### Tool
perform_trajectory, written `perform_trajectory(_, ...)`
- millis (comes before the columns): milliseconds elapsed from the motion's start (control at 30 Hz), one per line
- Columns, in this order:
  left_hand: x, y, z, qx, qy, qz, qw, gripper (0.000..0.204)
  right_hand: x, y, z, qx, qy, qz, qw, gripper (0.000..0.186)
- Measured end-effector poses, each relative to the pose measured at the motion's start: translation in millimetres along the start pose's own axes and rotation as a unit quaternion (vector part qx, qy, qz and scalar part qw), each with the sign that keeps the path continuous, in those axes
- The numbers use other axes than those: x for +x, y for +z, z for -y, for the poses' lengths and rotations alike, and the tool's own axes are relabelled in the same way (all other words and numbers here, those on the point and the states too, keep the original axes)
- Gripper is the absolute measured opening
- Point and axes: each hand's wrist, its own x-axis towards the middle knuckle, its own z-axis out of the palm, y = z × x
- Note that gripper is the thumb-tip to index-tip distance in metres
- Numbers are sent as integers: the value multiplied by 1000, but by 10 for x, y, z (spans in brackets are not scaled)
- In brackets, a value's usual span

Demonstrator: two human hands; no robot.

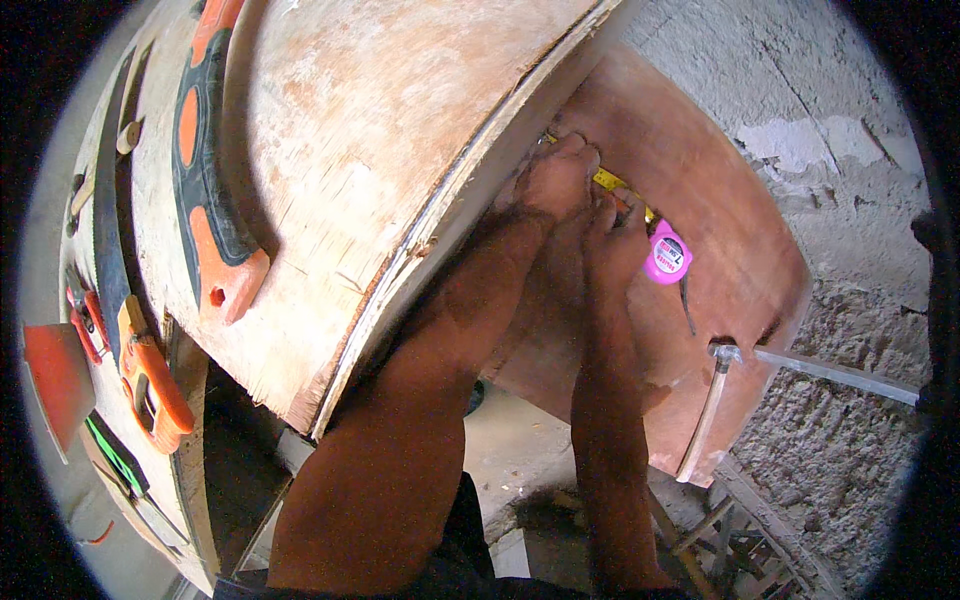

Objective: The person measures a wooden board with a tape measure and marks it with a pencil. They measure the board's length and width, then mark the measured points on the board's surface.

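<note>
A pink tape measure (666,258) lies on the reddish-brown wooden panel (720,190), its black strap trailing below it. The yellow tape blade (608,181) runs from the case toward the upper left, along the panel. My left hand (562,175) is closed on the blade near the raised plywood sheet's edge. Just beside it, closer to the case, my right hand (614,228) has its fingers closed over the blade. Something small and orange shows at its fingertips, too small to name. Both hands are partly shaded, and the blade's far end is mostly hidden.
A plywood sheet (340,150) rises at left, bearing a black-and-orange saw handle (215,180). Beyond are an orange-handled handsaw (150,385) and red-handled pliers (88,325). A hammer (705,410) lies on the panel near a metal bar (840,375). Rough wall (850,430) stands right.
</note>
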Motion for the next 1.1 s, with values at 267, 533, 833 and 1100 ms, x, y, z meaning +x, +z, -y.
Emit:
perform_trajectory(267,16,-21,25,23,40,-16,999,51,30,58,-52,-23,17,4,1000,23)
perform_trajectory(533,-18,-144,-72,-14,13,-4,1000,39,33,143,-148,-26,-24,-30,999,19)
perform_trajectory(833,-91,-241,-191,-7,-40,-5,999,39,31,154,-92,-53,-18,-32,998,21)
perform_trajectory(1100,-49,-206,-141,-37,-39,33,998,36,79,105,-82,-91,-1,33,995,27)
